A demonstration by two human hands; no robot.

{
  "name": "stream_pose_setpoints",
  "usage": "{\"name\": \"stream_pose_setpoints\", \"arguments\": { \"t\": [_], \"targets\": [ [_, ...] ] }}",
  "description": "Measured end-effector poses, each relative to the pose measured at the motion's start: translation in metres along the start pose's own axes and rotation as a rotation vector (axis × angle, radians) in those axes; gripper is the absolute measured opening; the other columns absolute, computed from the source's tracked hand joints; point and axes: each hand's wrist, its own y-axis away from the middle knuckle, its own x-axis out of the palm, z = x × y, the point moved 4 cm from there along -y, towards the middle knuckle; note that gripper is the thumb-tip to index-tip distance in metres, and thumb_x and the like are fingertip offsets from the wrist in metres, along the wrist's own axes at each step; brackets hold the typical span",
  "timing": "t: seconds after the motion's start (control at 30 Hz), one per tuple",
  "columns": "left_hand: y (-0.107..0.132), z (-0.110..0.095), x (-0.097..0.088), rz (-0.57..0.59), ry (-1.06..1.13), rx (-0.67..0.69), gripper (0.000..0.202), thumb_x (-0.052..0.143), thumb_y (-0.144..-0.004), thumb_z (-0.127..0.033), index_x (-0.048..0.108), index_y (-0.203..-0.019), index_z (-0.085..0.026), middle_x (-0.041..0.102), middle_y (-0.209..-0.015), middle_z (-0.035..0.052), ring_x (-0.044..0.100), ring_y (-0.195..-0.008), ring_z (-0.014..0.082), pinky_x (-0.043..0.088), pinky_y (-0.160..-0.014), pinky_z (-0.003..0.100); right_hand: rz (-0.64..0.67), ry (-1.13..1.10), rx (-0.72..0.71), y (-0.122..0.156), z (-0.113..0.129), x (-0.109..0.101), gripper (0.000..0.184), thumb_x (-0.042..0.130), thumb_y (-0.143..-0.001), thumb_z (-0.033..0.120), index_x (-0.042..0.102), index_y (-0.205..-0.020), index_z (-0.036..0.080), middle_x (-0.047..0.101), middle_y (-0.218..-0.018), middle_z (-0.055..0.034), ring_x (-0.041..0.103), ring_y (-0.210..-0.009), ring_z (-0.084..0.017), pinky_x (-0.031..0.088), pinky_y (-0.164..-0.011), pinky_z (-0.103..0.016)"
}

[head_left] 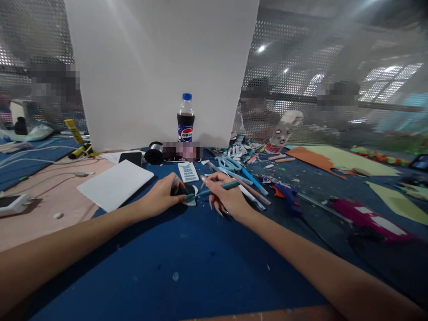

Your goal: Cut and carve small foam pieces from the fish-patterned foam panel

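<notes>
In the head view, my left hand [163, 192] pinches a small white piece with a teal patch [190, 202] against the blue table top [187, 258]. My right hand [230, 198] grips a teal pen [231, 184] like a writing tool, its tip pointing left at the small piece. Whether the tip touches it, I cannot tell. Just behind my hands lies a white card with blue markings [189, 173]. Several pens [256, 182] lie beside my right hand, near light-blue scissors [229, 163].
A cola bottle [186, 120] stands behind a phone [180, 152] and a black spool [154, 153]. White sheets [115, 185] lie left. On the right are a blue glue gun [289, 196], a magenta tool [371, 218], a patterned cup [284, 131], scraps [242, 149] and orange paper [312, 159].
</notes>
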Motion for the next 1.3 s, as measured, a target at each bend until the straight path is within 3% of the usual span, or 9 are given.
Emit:
{"name": "stream_pose_setpoints", "arguments": {
  "t": [0.17, 0.27, 0.43, 0.67, 0.8, 0.87, 1.07, 1.3],
  "targets": [
    [0.002, -0.002, 0.001, 0.028, 0.089, 0.047, 0.019, 0.054, -0.073, -0.027, 0.049, -0.088, -0.017, 0.058, -0.088, 0.0050, 0.053, -0.079, 0.0176, 0.041, -0.071, 0.032, -0.004, 0.176, -0.207, 0.001, 0.002, -0.006, 0.026, 0.055, -0.080, 0.041, 0.054, -0.070, 0.017, 0.051, -0.045, 0.0051, 0.048, -0.032, -0.007, 0.041, -0.034, -0.017],
    [0.004, -0.004, 0.001, 0.051, 0.111, 0.069, 0.023, 0.055, -0.074, -0.031, 0.050, -0.092, -0.017, 0.057, -0.092, 0.0057, 0.053, -0.084, 0.0191, 0.042, -0.074, 0.034, -0.039, 0.129, -0.174, 0.001, 0.001, -0.008, 0.028, 0.054, -0.080, 0.042, 0.054, -0.070, 0.016, 0.052, -0.047, 0.0040, 0.050, -0.034, -0.008, 0.041, -0.033, -0.017],
    [0.005, -0.004, 0.003, 0.112, 0.103, 0.149, 0.045, 0.071, -0.060, -0.032, 0.049, -0.097, -0.018, 0.055, -0.098, 0.0061, 0.052, -0.087, 0.0216, 0.044, -0.074, 0.035, -0.006, -0.031, -0.057, 0.005, 0.002, 0.002, 0.034, 0.050, -0.081, 0.047, 0.055, -0.071, 0.015, 0.056, -0.050, 0.0013, 0.052, -0.036, -0.008, 0.041, -0.032, -0.017],
    [-0.001, 0.004, 0.003, 0.125, 0.135, 0.100, 0.031, 0.064, -0.067, -0.026, 0.049, -0.093, -0.018, 0.056, -0.095, 0.0047, 0.053, -0.088, 0.0208, 0.043, -0.076, 0.034, 0.045, 0.030, -0.041, 0.004, -0.001, 0.001, 0.033, 0.049, -0.082, 0.046, 0.054, -0.071, 0.016, 0.055, -0.051, 0.0015, 0.054, -0.038, -0.009, 0.044, -0.035, -0.019],
    [-0.001, 0.003, 0.003, 0.128, 0.152, 0.104, 0.028, 0.063, -0.068, -0.025, 0.050, -0.092, -0.019, 0.057, -0.096, 0.0050, 0.054, -0.090, 0.0206, 0.042, -0.080, 0.035, -0.134, 0.147, -0.154, 0.003, 0.004, -0.011, 0.031, 0.052, -0.080, 0.044, 0.051, -0.064, 0.017, 0.054, -0.049, 0.0024, 0.053, -0.038, -0.008, 0.045, -0.039, -0.019],
    [-0.001, 0.003, 0.002, 0.114, 0.165, 0.124, 0.030, 0.065, -0.068, -0.028, 0.049, -0.092, -0.019, 0.057, -0.097, 0.0053, 0.053, -0.091, 0.0203, 0.042, -0.080, 0.035, -0.186, 0.092, -0.114, 0.003, 0.003, -0.013, 0.031, 0.053, -0.079, 0.045, 0.051, -0.065, 0.017, 0.053, -0.048, 0.0029, 0.052, -0.036, -0.008, 0.043, -0.035, -0.018],
    [-0.001, 0.005, 0.003, 0.109, 0.134, 0.097, 0.031, 0.066, -0.066, -0.028, 0.050, -0.090, -0.019, 0.056, -0.092, 0.0047, 0.054, -0.087, 0.0212, 0.043, -0.076, 0.035, 0.074, -0.122, 0.077, 0.002, -0.008, 0.004, 0.031, 0.052, -0.080, 0.046, 0.053, -0.072, 0.016, 0.054, -0.046, 0.0030, 0.048, -0.031, -0.007, 0.037, -0.027, -0.015],
    [-0.002, 0.005, 0.003, 0.105, 0.126, 0.075, 0.028, 0.066, -0.065, -0.029, 0.051, -0.087, -0.019, 0.059, -0.090, 0.0047, 0.055, -0.086, 0.0217, 0.043, -0.076, 0.036, 0.116, -0.122, 0.085, -0.001, -0.009, 0.005, 0.030, 0.053, -0.080, 0.045, 0.051, -0.070, 0.016, 0.055, -0.046, 0.0031, 0.049, -0.031, -0.008, 0.036, -0.026, -0.015]
  ]
}}
